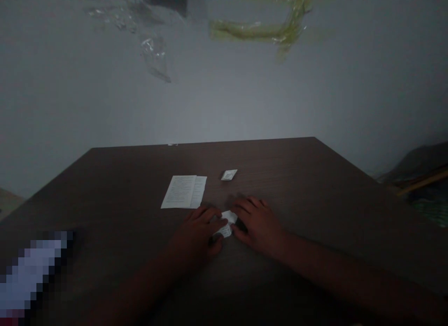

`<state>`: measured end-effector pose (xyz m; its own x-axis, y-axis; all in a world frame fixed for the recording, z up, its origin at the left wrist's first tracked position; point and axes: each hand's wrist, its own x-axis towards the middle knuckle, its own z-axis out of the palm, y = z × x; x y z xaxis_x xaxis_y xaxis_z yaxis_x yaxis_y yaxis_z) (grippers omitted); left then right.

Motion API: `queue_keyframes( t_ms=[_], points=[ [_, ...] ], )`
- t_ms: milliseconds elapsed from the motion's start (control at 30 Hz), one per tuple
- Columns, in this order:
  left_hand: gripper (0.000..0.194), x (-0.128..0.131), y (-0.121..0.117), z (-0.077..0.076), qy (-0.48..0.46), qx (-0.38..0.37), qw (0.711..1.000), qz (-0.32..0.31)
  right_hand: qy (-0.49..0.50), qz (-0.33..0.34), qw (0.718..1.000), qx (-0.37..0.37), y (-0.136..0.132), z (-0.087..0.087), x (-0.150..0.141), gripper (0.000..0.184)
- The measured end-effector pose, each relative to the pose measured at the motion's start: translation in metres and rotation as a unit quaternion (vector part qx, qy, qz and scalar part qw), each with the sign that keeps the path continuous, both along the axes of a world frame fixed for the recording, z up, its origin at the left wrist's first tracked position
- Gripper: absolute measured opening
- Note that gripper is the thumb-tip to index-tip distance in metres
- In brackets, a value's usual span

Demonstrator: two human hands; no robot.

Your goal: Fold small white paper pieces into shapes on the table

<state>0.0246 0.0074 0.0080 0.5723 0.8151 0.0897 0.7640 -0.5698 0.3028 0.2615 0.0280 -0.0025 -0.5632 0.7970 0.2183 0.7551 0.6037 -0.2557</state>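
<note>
A small piece of printed paper [226, 230], partly folded, lies on the table between my two hands. My left hand [200, 231] grips its left side, with a finger lying across the top and the thumb lower down at the near edge. From the other side, my right hand [259, 224] curves round the paper, its fingers at the far right corner and its thumb by the right edge. The fingers hide part of the paper. Just beyond my hands sits a small folded paper piece [229, 175], shaped like a diamond.
Two overlapping printed sheets [179, 191] lie flat, left of the diamond piece. A blurred-out, pale-screened object [33, 274] is at the lower left. The brown table [122, 172] ends at a wall [224, 97] bearing tape remnants. Dark items [427, 176] stand off the right side.
</note>
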Motion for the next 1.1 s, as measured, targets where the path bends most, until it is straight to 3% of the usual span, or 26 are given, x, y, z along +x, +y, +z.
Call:
queue_keyframes(
  t_ms=[267, 900, 1100],
  points=[
    [0.044, 0.001, -0.001, 0.005, -0.003, -0.020, 1.000, 0.002, 0.028, -0.070, 0.997, -0.026, 0.020, -0.001, 0.007, 0.025],
    [0.038, 0.000, 0.000, 0.008, -0.031, -0.027, 0.999, 0.005, 0.079, -0.013, 0.996, -0.038, -0.004, -0.005, -0.005, 0.034],
    [0.044, -0.008, 0.005, -0.007, -0.086, -0.047, 0.995, 0.034, 0.072, -0.024, 0.997, -0.033, 0.003, -0.008, 0.000, 0.033]
  ],
)
